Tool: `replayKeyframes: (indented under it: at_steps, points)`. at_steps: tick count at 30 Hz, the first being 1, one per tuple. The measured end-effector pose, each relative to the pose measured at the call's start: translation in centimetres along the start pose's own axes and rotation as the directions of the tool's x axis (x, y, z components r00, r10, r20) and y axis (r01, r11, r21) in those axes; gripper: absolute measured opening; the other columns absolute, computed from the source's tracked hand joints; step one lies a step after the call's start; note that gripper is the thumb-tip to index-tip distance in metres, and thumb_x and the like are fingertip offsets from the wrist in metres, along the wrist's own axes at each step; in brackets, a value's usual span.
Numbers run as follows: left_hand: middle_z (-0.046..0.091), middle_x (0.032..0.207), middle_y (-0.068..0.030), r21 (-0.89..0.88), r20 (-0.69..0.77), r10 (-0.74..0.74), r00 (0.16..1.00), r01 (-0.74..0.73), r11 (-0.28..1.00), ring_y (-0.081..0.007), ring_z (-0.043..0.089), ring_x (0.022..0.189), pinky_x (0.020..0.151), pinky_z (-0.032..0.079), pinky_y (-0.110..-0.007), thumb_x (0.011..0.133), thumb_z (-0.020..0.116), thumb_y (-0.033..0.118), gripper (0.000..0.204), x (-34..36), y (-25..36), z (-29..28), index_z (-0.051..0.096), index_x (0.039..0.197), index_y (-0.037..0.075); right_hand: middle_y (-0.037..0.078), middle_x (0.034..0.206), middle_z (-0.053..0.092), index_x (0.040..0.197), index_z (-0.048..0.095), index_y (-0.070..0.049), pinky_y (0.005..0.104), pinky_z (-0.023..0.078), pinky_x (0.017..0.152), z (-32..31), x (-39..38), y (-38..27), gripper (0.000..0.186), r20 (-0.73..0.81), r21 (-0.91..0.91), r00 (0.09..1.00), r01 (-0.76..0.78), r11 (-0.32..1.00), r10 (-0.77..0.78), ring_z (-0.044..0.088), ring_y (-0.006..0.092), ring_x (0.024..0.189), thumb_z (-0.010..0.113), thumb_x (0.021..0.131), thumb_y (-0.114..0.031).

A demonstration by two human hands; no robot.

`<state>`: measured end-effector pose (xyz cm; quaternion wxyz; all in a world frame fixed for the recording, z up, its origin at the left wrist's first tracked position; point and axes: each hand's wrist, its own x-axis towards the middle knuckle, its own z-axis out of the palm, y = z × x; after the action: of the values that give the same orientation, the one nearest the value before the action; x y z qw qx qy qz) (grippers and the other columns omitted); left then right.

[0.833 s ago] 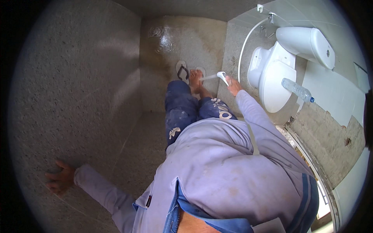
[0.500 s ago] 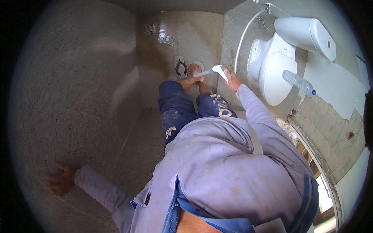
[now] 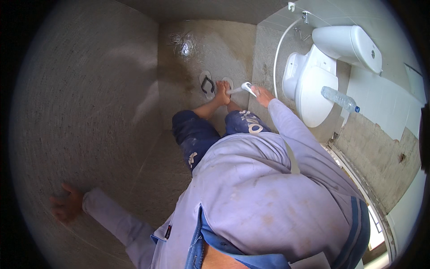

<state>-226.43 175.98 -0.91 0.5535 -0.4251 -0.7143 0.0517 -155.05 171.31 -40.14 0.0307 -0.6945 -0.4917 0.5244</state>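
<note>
My right hand (image 3: 263,96) is wrapped round a white bidet sprayer (image 3: 248,88). A stream of water runs from its nozzle onto my bare foot (image 3: 222,93), which crosses in front of my other leg. One flip-flop with dark straps (image 3: 206,84) lies on the wet floor beside that foot, and a second flip-flop (image 3: 229,82) is partly hidden behind it. Far off to the left, my left hand (image 3: 67,204) presses against the rough grey wall (image 3: 80,112) with its fingers spread.
On the right stands a white toilet (image 3: 317,96) with its lid down. A clear plastic bottle with a blue cap (image 3: 340,99) lies on the lid. A white hose (image 3: 276,54) hangs beside the toilet. The floor drain (image 3: 174,39) is near the far wall.
The foot under the water has shifted slightly and its leg has swung outward to the left. The sprayer in my right hand sits a little lower and further left. My left hand stays on the wall.
</note>
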Motion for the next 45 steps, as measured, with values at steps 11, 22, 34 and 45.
replayKeyframes:
  at_steps: [11,22,34,45]
  points:
    - [0.026,0.145,-0.0117,-0.008,-0.019,0.024,1.000,-0.024,1.000,-0.0398,0.010,0.140,0.109,0.010,-0.066,0.071,0.064,0.070,0.080,-0.5,2.3,0.7,0.036,0.135,0.032,0.027,0.091,0.061,0.101,0.059,0.001,0.0470,0.041,0.081,0.2,-0.3,-1.6,0.065,0.117,0.108,0.977,-0.189,0.976,0.176,0.058,0.0421,0.091,0.026,0.097,-0.055]
    - [0.034,0.128,-0.0113,0.263,-0.101,0.144,0.984,-0.113,0.958,-0.0351,0.031,0.122,0.095,0.031,-0.058,0.061,0.071,0.069,0.085,0.8,1.7,1.5,0.032,0.128,0.034,0.023,0.091,0.059,0.102,0.055,-0.001,0.0453,0.044,0.075,2.3,0.1,-0.1,0.054,-0.067,-0.095,0.997,-0.050,0.994,0.044,0.059,0.0334,0.088,0.033,0.098,-0.051]
    - [0.035,0.138,-0.0121,0.064,-0.004,0.018,1.000,-0.018,0.998,-0.0384,0.018,0.137,0.105,0.019,-0.064,0.072,0.064,0.067,0.078,-0.2,2.9,0.0,0.035,0.135,0.031,0.009,0.097,0.055,0.112,0.056,-0.001,0.0334,0.050,0.073,4.8,2.1,-2.5,0.060,0.044,0.272,0.998,0.039,0.962,-0.054,0.053,0.0177,0.084,0.038,0.096,-0.056]
    - [0.027,0.151,-0.0122,0.605,0.247,-0.164,0.955,-0.020,0.796,-0.0382,0.021,0.140,0.111,0.018,-0.057,0.077,0.060,0.065,0.084,0.8,5.2,-1.6,0.034,0.143,0.020,0.026,0.101,0.059,0.104,0.057,-0.001,0.0463,0.042,0.084,0.1,-2.3,-1.5,0.059,-0.108,0.014,0.991,-0.078,0.997,0.079,0.057,0.0391,0.099,0.032,0.097,-0.054]
